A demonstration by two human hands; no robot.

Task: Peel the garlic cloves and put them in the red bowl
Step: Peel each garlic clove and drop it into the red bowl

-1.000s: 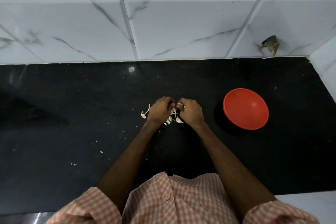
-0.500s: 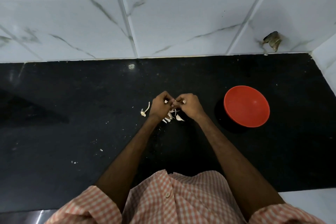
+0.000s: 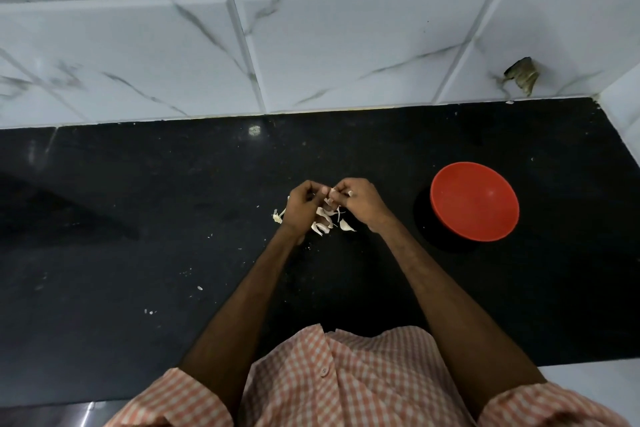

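Pinching garlic clove (image 3: 334,191), left hand (image 3: 304,207) and right hand (image 3: 362,202), red bowl (image 3: 475,202) nearby

Bowl (image 3: 474,204) on counter (image 3: 138,218), right of garlic pieces (image 3: 323,224), tiled wall (image 3: 311,45) behind.

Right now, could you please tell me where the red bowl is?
In the head view, the red bowl stands on the black countertop, to the right of the right hand and not touching it.
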